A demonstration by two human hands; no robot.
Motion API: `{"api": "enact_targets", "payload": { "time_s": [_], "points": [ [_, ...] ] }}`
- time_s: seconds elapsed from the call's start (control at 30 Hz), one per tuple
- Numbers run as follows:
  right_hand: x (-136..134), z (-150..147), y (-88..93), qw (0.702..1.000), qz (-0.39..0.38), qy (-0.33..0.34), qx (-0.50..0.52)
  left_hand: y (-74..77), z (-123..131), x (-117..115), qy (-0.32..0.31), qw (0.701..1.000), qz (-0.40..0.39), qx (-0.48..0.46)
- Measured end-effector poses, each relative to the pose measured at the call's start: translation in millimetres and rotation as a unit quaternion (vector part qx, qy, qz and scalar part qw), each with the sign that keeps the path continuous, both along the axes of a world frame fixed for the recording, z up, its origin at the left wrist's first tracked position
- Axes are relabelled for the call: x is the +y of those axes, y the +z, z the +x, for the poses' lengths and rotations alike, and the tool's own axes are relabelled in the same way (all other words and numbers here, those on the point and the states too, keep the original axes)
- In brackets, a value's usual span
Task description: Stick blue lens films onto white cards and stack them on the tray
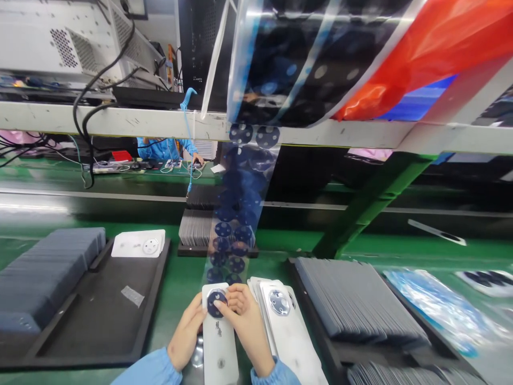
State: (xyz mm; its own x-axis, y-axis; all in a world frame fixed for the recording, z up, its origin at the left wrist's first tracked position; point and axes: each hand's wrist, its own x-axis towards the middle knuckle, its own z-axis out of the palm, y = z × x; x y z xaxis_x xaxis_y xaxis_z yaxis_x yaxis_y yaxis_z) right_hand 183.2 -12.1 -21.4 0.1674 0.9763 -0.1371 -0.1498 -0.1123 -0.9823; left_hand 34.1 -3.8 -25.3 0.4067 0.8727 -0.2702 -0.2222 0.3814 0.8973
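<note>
My left hand (186, 335) grips the left edge of a white phone back cover (219, 342) that lies lengthwise in front of me. With fingers pinched, my right hand (245, 321) presses a dark round sticker (217, 301) onto the cover's camera ring. A clear film strip (236, 235) carrying several dark round stickers hangs down from above to just over the cover. A stack of white back covers (284, 326) lies fanned out right beside my right hand.
Black trays of dark grey covers stand at the left (44, 278) and right (356, 305). A black tray (120, 315) holds white covers (139, 244). Blue film sheets (433, 305) lie far right. Another person's blue sleeve (160, 148) shows across the conveyor.
</note>
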Motion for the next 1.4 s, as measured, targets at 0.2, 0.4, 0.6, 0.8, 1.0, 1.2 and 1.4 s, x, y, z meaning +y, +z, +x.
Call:
{"api": "enact_targets", "payload": {
  "time_s": [0.2, 0.4, 0.6, 0.8, 1.0, 1.2, 1.4],
  "points": [
    [-1.6, 1.7, 2.7, 1.000, -0.001, -0.010, 0.007, 7.6, 0.8, -1.5, -0.022, 1.000, 0.006, 0.015],
    [-3.2, 1.3, 2.3, 1.000, -0.003, -0.012, 0.005, 5.2, 1.2, -2.2, -0.011, 1.000, -0.011, 0.003],
    [-5.4, 1.0, 6.0, 1.000, -0.006, -0.012, 0.004, 6.9, 1.2, -1.3, -0.014, 1.000, -0.009, 0.002],
    [-5.2, 0.4, 3.6, 1.000, -0.007, -0.021, 0.000, 5.8, 0.2, -1.9, -0.018, 1.000, 0.008, 0.010],
    [-4.9, 0.2, 2.4, 1.000, -0.004, -0.018, 0.007, 5.7, 0.7, -1.8, -0.013, 1.000, 0.000, 0.012],
    [-4.8, 2.1, 1.0, 1.000, 0.003, -0.008, 0.018, 5.9, 1.1, -0.9, -0.003, 1.000, -0.009, -0.003],
    [-4.3, 2.4, 1.8, 1.000, -0.001, -0.010, 0.013, 4.4, 0.7, -2.6, -0.004, 1.000, -0.007, -0.002]
  ]
}}
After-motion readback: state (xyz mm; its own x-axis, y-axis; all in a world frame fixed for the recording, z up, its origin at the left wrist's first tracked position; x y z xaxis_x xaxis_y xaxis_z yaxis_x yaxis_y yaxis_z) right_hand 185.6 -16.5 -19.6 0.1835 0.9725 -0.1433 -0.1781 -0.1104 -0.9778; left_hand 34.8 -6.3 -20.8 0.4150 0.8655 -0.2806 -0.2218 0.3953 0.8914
